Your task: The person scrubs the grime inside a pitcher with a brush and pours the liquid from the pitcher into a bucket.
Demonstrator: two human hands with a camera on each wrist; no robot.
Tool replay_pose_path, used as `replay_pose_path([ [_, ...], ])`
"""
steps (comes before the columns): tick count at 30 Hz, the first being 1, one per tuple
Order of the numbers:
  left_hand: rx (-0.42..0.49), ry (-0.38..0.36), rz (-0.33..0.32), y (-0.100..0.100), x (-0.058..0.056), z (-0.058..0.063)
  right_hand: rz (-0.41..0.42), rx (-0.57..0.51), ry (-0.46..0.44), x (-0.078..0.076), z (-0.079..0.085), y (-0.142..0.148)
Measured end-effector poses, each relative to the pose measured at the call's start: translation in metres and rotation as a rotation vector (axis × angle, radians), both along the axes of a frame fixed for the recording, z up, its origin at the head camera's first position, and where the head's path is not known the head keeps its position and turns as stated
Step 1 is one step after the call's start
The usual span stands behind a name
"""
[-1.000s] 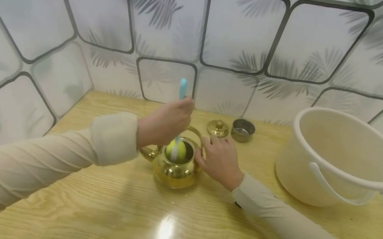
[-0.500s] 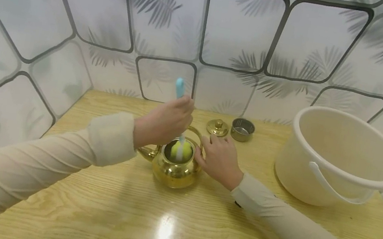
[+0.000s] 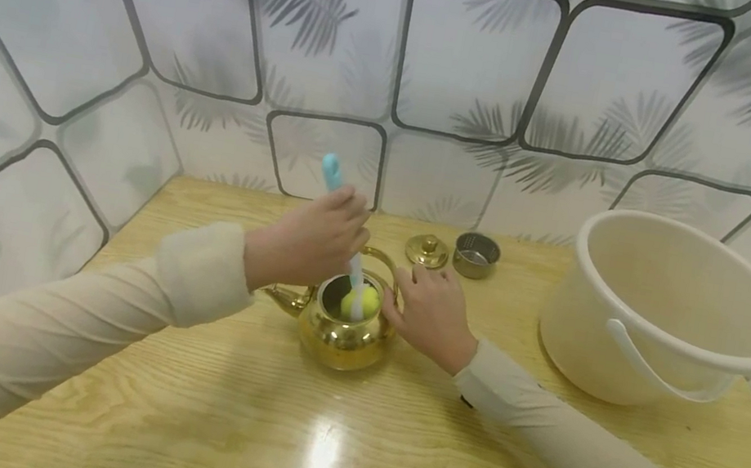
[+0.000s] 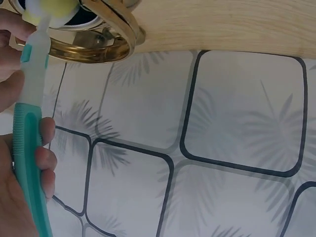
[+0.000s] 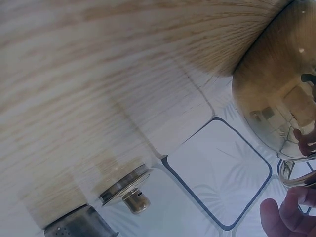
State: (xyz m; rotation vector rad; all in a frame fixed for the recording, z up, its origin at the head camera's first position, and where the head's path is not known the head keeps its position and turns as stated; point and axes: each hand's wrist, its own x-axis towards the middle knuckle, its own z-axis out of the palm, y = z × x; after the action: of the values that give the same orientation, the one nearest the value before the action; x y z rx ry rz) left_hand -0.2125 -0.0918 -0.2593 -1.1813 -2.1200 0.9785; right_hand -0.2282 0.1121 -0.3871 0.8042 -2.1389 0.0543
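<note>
My left hand (image 3: 313, 238) grips a sponge bottle brush by its turquoise handle (image 4: 28, 153), fingers wrapped round it. The brush's yellow sponge head (image 3: 367, 301) is inside the uncovered mouth of a shiny gold kettle (image 3: 336, 346), against the right side of the opening. The brush leans, its top end to the left. At the kettle's right, my right hand (image 3: 433, 310) holds the arched handle (image 3: 382, 258) with thumb and fingers. In the right wrist view only some fingertips (image 5: 291, 215) show beside the handle's base. The kettle stands upright, spout (image 3: 288, 300) to the left.
Behind the right hand lie the gold kettle lid (image 3: 427, 250) and a perforated metal strainer (image 3: 476, 255). A large cream bucket (image 3: 591, 345) stands on the wooden table (image 3: 224, 424) at the right. A patterned wall (image 3: 475, 60) closes off the back.
The brush's top has tilted left with my left hand, while its sponge head has shifted right within the kettle mouth. My right hand and the kettle have stayed in place.
</note>
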Motion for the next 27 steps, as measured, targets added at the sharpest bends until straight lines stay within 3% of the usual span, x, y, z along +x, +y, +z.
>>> replay_pose_path([
  [13,0.011,-0.147,0.036,-0.011,0.003,0.004,-0.02,0.026,-0.039,0.002,-0.001,0.001],
  [27,-0.036,-0.078,0.015,-0.014,0.006,0.006,-0.005,0.015,-0.033,0.001,-0.001,0.0],
])
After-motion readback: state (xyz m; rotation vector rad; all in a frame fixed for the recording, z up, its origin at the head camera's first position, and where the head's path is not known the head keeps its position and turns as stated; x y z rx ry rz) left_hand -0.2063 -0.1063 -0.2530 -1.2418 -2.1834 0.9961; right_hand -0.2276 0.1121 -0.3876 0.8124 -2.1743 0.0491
